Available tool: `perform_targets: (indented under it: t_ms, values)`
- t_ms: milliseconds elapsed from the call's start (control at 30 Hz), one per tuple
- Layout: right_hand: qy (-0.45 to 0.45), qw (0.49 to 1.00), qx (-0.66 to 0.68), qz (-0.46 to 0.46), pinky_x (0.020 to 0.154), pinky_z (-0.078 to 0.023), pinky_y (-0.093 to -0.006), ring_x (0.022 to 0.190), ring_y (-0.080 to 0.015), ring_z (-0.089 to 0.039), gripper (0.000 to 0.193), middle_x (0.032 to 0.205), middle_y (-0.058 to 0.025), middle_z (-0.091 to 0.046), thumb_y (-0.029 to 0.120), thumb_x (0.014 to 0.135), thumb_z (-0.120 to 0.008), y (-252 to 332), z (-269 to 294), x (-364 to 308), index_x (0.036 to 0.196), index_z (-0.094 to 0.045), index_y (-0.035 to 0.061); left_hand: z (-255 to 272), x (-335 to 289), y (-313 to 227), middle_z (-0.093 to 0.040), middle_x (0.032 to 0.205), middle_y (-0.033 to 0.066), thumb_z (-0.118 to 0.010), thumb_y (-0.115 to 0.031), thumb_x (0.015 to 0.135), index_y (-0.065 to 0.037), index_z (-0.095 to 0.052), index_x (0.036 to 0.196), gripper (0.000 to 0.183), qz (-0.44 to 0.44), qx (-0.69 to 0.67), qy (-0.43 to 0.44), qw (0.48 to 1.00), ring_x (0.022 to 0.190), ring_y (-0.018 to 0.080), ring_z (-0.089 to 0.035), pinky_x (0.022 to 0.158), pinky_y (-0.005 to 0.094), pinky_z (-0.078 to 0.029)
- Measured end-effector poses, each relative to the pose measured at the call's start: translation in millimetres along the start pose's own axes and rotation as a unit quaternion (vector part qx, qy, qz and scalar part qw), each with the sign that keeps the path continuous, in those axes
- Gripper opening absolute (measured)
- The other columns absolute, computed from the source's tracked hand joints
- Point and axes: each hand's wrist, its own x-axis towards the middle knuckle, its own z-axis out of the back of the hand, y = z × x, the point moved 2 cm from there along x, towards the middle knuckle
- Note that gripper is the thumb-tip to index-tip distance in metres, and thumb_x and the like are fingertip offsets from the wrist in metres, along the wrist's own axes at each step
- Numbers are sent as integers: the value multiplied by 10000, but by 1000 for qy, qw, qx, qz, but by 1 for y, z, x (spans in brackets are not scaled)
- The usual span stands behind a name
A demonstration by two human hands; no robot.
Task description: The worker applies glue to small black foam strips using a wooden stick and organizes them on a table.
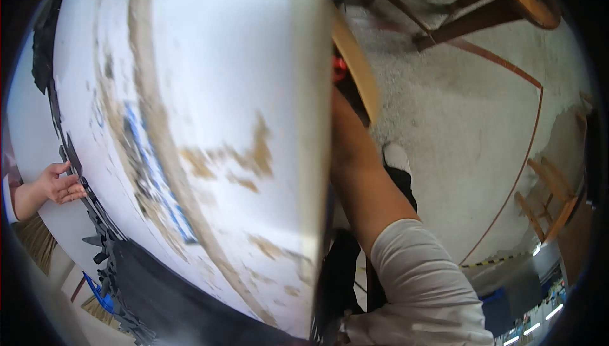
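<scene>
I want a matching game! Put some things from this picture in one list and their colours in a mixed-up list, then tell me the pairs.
Things:
1. big flat board with peeling patches
2. rolled-up sleeve on the person's right arm
3. curved line across the speckled floor
4. ragged sheet under the board's lower edge

Colours:
A. reddish brown
B. black
C. white with tan and blue marks
D. plain white

Pairs: 1-C, 2-D, 3-A, 4-B
</scene>
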Motion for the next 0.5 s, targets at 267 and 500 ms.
perform_targets:
  t_ms: [267,500]
  values:
    - [62,997,-38,-14,972,-410,-517,1168,-410,-500,440,1305,-227,-503,309,870,-646,-22,67,-198,1176,-588,-2,72,-34,54,-413,1452,145,-657,-436,853,18,-539,1228,601,105,-403,91,905,1405,245,-285,1181,351,-150]
    - [-29,994,-103,18,979,-409,-520,1178,-420,-503,418,1293,-236,-516,286,874,-625,-25,89,-130,1180,-584,5,17,24,56,-432,1432,166,-685,-439,831,16,-579,1176,581,271,-576,160,754,1401,259,-292,1168,277,-156]
